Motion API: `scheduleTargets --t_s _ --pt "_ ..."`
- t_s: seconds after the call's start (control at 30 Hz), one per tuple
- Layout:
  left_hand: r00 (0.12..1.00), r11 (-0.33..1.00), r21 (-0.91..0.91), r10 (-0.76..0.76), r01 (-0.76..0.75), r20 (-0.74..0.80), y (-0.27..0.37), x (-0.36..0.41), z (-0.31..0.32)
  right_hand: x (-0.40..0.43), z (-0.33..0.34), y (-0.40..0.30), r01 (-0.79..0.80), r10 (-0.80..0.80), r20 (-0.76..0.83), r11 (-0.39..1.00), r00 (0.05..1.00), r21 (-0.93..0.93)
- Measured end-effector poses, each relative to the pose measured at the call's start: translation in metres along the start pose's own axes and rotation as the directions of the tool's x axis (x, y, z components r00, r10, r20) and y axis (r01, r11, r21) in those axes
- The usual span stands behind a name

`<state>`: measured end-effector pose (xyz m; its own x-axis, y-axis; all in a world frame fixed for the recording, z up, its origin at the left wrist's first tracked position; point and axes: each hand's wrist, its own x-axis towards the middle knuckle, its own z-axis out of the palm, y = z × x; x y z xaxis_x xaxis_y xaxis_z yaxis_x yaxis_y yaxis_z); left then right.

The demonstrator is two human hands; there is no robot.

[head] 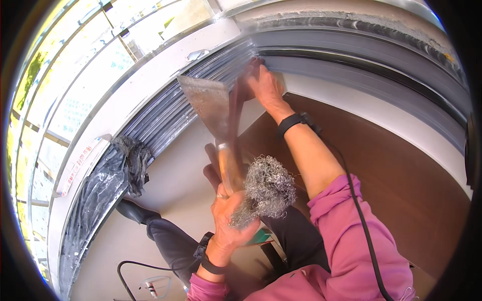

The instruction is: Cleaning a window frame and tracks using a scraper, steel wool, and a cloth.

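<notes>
My left hand (231, 218) grips the wooden handle of a wide scraper (205, 103), its metal blade pointing up and away from me. A ball of steel wool (269, 188) is bunched in the same hand. My right hand (265, 86), slightly blurred, holds a maroon cloth-like piece (239, 98) at the corner of the grey window frame, where the sill tracks (165, 116) meet the side frame. The maroon piece hangs down behind the scraper. Finger-like maroon ends show beside the handle, so it may be a glove; I cannot tell.
Crumpled dark plastic film (105, 177) covers the left stretch of tracks, with a grey rag-like bundle (133, 161) at its end. Glass panes (75, 101) stand beyond the white sill ledge (165, 60). A brown panel (369, 158) lies right. Black cables (357, 203) run past my sleeves.
</notes>
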<state>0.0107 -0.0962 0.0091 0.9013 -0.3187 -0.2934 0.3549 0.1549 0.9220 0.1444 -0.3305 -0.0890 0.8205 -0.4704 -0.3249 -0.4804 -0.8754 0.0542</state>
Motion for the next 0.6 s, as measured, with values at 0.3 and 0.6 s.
scheduleTargets --t_s 0.3,0.6 --pt "0.99 1.0 0.005 0.026 -0.025 -0.139 0.015 0.0 -0.014 -0.018 0.004 0.002 0.153 -0.166 0.088 0.979 0.982 0.133" --pt "0.99 0.998 0.055 0.015 -0.008 -0.14 0.013 -0.002 -0.024 -0.086 0.01 -0.052 0.288 -0.377 0.186 0.88 0.907 0.376"
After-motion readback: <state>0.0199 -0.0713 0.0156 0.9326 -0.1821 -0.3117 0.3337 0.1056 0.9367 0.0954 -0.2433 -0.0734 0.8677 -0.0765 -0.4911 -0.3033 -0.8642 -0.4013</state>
